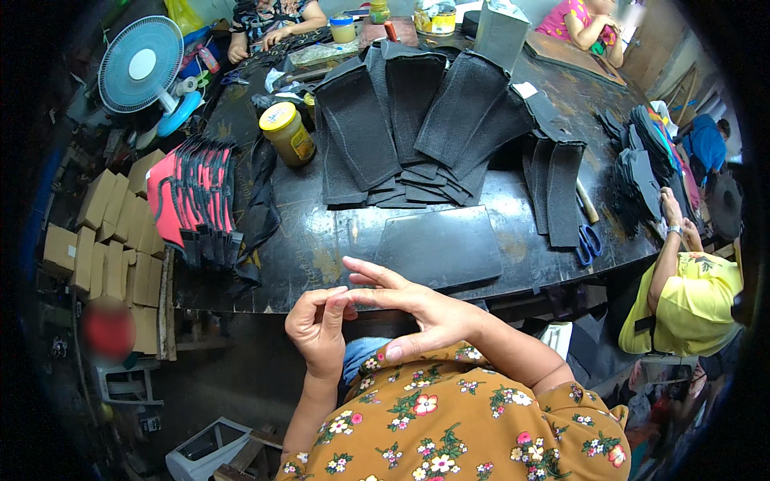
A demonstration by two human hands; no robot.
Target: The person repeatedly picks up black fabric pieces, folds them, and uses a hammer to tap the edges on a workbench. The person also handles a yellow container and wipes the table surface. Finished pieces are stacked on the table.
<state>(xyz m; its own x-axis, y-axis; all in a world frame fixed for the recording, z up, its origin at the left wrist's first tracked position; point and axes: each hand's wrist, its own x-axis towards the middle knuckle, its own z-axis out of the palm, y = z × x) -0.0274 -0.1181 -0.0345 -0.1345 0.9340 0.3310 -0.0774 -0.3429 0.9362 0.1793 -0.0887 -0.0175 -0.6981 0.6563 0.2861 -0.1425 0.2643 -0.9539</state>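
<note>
Across the worn black tabletop [309,250], black panels [361,120] lie fanned in overlapping layers beyond a flat dark slab [441,244], perhaps so each edge is easy to grasp. Short of that slab, the curled left hand [319,329] meets the spread right hand [421,311], the 2 touching at the fingertips; whether anything small is pinched there cannot be told. A yellow-lidded jar [289,140] stands beside the panels, probably for easy reach.
</note>
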